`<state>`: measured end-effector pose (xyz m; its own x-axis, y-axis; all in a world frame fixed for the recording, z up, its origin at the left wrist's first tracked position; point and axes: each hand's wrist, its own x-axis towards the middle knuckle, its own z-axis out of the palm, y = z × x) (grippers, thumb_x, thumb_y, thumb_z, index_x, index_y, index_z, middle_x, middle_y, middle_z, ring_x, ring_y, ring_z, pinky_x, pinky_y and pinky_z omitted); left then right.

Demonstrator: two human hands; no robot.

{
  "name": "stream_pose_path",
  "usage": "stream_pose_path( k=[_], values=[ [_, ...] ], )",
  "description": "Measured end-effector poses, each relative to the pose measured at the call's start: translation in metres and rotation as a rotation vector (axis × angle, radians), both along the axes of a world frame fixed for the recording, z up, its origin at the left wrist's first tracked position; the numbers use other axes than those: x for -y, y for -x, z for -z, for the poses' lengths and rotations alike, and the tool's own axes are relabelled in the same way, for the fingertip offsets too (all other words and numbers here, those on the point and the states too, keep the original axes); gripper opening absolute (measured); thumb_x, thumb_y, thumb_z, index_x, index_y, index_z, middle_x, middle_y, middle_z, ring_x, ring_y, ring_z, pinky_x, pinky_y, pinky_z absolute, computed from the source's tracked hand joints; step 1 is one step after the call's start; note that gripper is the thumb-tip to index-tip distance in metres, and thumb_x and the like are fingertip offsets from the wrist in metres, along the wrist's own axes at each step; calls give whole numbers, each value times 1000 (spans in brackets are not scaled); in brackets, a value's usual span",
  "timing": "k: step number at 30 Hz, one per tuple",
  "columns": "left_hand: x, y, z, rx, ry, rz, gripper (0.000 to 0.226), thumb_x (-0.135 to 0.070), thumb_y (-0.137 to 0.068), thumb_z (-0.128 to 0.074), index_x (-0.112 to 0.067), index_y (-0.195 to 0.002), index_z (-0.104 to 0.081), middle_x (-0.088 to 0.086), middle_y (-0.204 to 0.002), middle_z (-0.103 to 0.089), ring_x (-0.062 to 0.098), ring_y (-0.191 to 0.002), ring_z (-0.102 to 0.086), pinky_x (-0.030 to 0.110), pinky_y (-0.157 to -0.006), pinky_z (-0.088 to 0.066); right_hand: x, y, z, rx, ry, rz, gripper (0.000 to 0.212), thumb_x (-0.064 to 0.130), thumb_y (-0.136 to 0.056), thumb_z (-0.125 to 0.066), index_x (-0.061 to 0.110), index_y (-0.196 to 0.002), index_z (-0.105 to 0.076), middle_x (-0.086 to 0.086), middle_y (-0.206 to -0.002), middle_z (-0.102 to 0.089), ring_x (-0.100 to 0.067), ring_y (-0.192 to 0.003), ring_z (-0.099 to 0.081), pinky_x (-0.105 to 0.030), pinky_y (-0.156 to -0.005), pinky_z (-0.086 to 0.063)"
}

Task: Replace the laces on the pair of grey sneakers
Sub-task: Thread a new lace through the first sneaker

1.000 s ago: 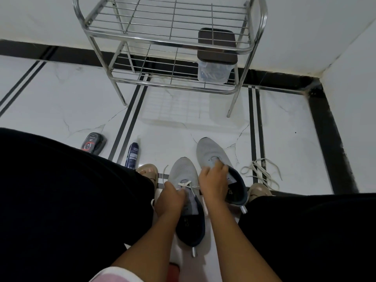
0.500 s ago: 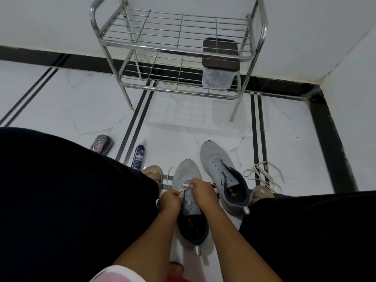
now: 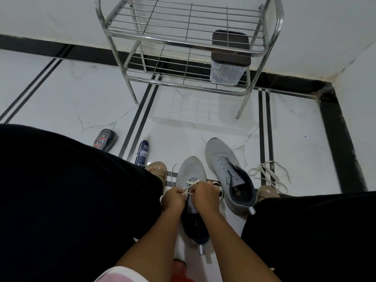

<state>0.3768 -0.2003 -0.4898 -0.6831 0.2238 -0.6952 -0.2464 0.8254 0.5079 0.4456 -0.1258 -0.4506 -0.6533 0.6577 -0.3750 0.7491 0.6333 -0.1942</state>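
Pinching white lace (image 3: 190, 185) with left hand (image 3: 173, 198) and right hand (image 3: 204, 195) over nearer grey sneaker (image 3: 190, 171) | second sneaker (image 3: 227, 169) lying just right of it | loose laces (image 3: 268, 174) farther right

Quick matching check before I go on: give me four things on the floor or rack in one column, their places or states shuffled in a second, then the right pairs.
1. left sneaker
2. right sneaker
3. loose lace pile
4. clear container

A. on the rack's lower shelf
B. on the floor right of both shoes
C. no lace in its eyelets
D. being laced by both hands

Pairs: 1-D, 2-C, 3-B, 4-A
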Motion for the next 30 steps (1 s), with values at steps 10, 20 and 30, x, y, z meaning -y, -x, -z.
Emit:
stream_pose_path(
  k=[10,20,30],
  values=[
    [-4,1,2,-57,65,98,17,-20,-86,-53,-21,-69,-54,7,-96,-67,27,-90,-60,30,-79,-49,8,-15,0,-113,-131,23,29,20,-84,-62,22,-113,-58,-2,-116,-52,-24,-109,-48,-37,-92,-39],
    [-36,91,-77,-64,-469,-924,43,-15,-96,-32,8,-130,-45,26,-129,-54,39,-119,-54,47,-99,-45,-3,-45,11,100,186,413,31,19,-99,-44,12,-128,-50,-8,-125,-59,-27,-112,-60,-37,-81,-51],
    [-19,12,-33,-100,216,597,34,-37,-95,-47,-14,-113,-63,10,-119,-64,29,-110,-59,34,-91,-49,-6,-40,5,141,216,372,32,20,-99,-42,15,-130,-47,-8,-129,-58,-26,-117,-57,-35,-85,-48]
  ],
)
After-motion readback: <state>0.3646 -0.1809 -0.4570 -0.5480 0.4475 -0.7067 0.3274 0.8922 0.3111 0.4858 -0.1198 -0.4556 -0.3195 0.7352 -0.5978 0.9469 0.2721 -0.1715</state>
